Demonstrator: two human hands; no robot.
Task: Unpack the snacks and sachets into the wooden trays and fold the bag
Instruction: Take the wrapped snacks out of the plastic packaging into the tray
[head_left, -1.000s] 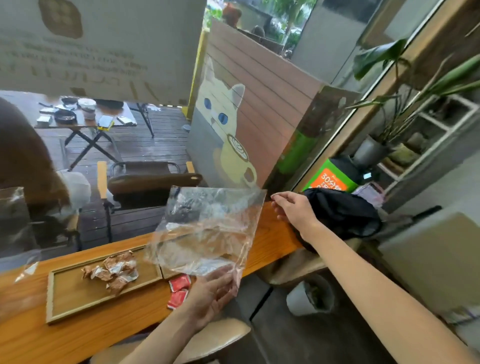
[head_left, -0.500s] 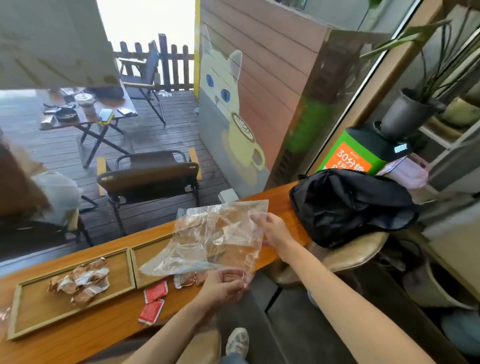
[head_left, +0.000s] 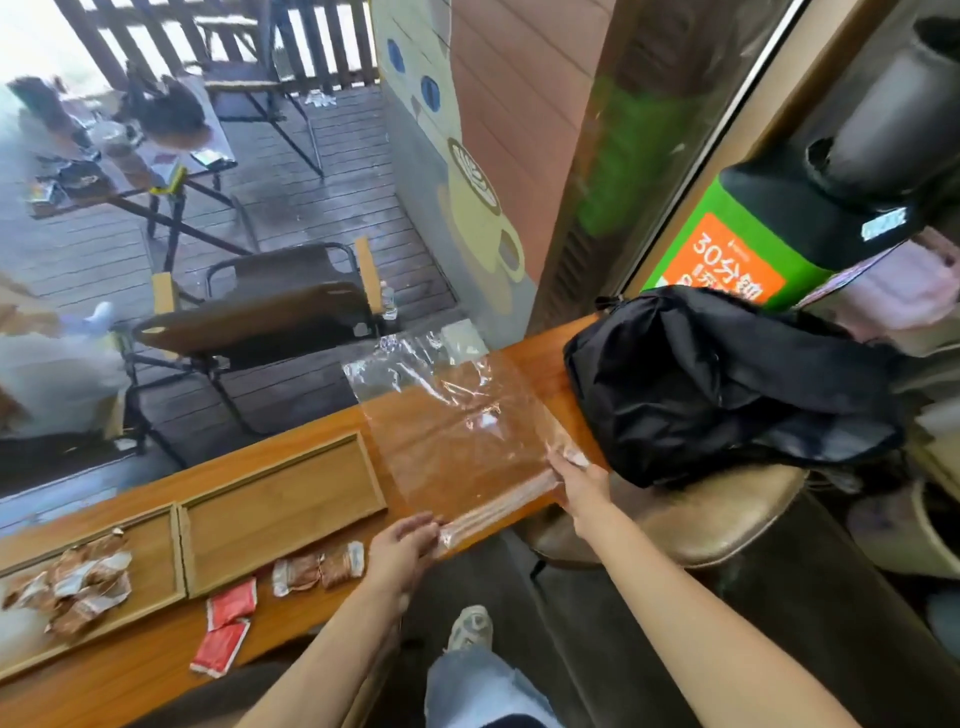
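Observation:
A clear plastic bag (head_left: 457, 426) lies spread flat on the wooden counter (head_left: 130, 670), its far edge standing up against the window. My left hand (head_left: 402, 553) pinches the bag's near left corner at the zip strip. My right hand (head_left: 579, 480) pinches the near right corner. Two wooden trays sit side by side: the left tray (head_left: 161, 566) holds several brown-and-white snack packets (head_left: 78, 582), the right tray (head_left: 280, 509) holds nothing. Two wrapped snacks (head_left: 317, 569) and two red sachets (head_left: 226, 626) lie loose on the counter in front of the trays.
A black backpack (head_left: 727, 379) rests on a tan stool (head_left: 717, 514) just right of the counter end. Behind it stand a green-and-orange box (head_left: 727, 254) and a plant pot. The window runs along the counter's far side.
The bag has come down from mid-air and now lies flat on the counter. My right hand moved from the bag's upper corner to its near right corner.

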